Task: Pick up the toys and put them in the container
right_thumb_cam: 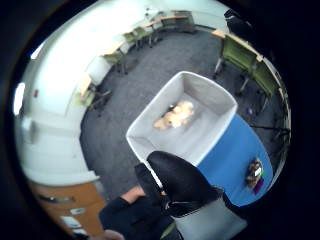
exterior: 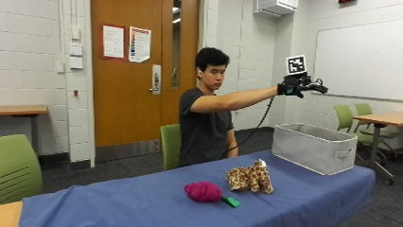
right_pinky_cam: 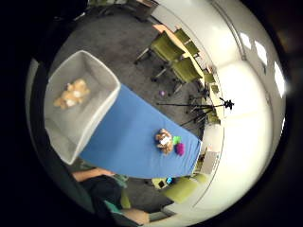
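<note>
Three toys lie mid-table: leopard [exterior: 250, 178], pompom [exterior: 203, 191], green block [exterior: 230, 202]; one plush [right_pinky_cam: 72, 93] is in bin [exterior: 315, 147]. Gloved hand [exterior: 292, 87] hovers above bin, apparently empty; finger pose unclear. Leopard looks soft, light; grasp its body.

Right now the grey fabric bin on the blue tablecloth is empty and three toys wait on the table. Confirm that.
Not quite: the grey fabric bin is not empty. The thumb side palm view shows a tan plush toy lying inside it. The rest stands: a spotted plush animal, a magenta fuzzy ball and a small green piece wait on the blue tablecloth.
</note>
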